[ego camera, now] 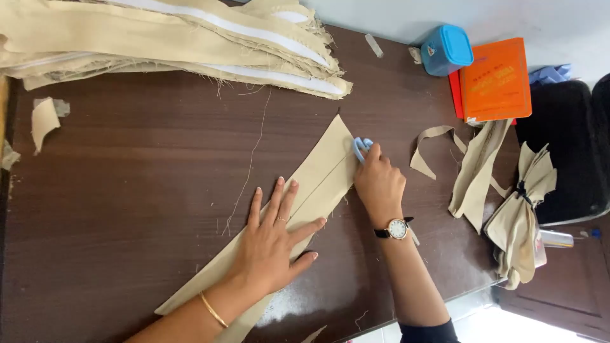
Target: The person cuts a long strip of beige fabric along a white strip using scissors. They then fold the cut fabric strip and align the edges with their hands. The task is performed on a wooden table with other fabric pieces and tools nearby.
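Note:
A long beige fabric strip (pixel 324 166) lies diagonally on the dark wooden table (pixel 140 171), with a thin line running along its length. My left hand (pixel 274 240) presses flat on the strip's middle, fingers spread, a gold bangle on the wrist. My right hand (pixel 379 181), wearing a wristwatch, grips a small light-blue piece of chalk (pixel 360 147) and holds it against the strip's right edge near its upper end.
A pile of beige fabric strips (pixel 184 44) lies along the table's far side. A blue box (pixel 447 49) and an orange book (pixel 495 79) sit at the far right. Cut beige scraps (pixel 473 168) and a tied bundle (pixel 524 213) lie near the right edge.

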